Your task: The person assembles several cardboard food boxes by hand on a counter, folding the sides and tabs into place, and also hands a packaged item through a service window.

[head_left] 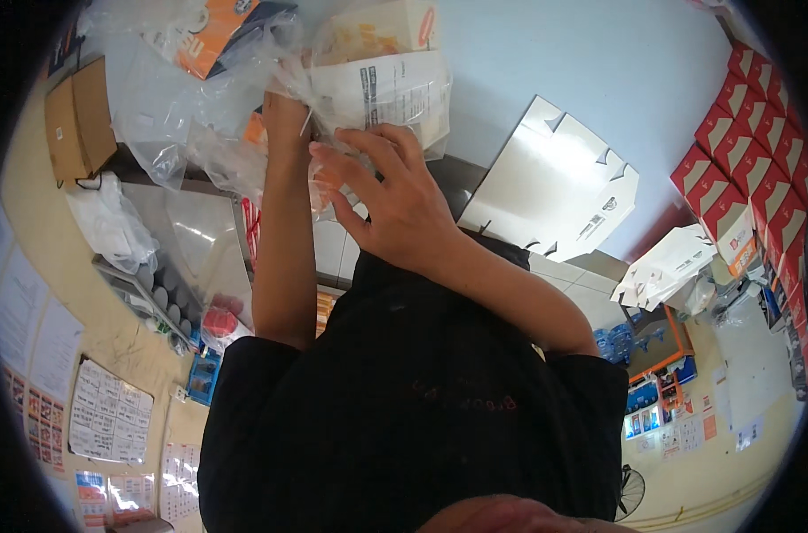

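Observation:
A clear plastic bag (440,120) stands on the light blue table, its top gathered to the left. Inside it are a pale box (408,19) and a white printed sheet (404,82). My left hand (286,99) is closed on the gathered plastic, its fingers partly covered by the film. My right hand (393,200) hovers at the near side of the bag, fingers apart and slightly bent, holding nothing. A thin strand of plastic hangs between the two hands.
More loose clear plastic (151,129) and an orange and black package (213,40) lie at the left. A flat white carton (555,178) rests at the table's near edge. Stacked red boxes (750,142) line the right side. A brown cardboard box (80,120) stands far left.

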Demonstrator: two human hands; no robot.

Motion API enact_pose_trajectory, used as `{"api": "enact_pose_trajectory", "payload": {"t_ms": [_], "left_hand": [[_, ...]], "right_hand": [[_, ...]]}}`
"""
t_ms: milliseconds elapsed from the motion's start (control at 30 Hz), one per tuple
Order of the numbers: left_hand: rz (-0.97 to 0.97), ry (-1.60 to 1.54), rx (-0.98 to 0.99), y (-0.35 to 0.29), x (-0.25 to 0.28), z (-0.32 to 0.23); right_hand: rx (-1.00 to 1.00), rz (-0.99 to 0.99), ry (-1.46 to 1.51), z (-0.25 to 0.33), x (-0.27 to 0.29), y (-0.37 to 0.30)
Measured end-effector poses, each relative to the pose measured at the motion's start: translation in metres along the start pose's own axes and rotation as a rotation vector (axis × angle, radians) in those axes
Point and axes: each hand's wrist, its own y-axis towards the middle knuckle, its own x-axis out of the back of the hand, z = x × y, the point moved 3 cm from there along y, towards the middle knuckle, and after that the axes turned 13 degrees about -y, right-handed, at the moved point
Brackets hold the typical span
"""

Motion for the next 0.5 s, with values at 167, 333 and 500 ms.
{"api": "enact_pose_trajectory", "payload": {"t_ms": [167, 333, 500], "left_hand": [[-0.087, -0.46, 0.254, -0.006, -0.016, -0.013], [-0.015, 0.154, -0.238, -0.057, -0.037, -0.007], [-0.172, -0.11, -0.266, -0.121, 0.013, -0.098]], "right_hand": [[-0.019, -0.027, 0.032, -0.009, 0.008, -0.008], [-0.126, -0.071, -0.014, -0.036, 0.026, -0.028], [-0.073, 0.082, -0.12, -0.027, 0.044, -0.043]]}}
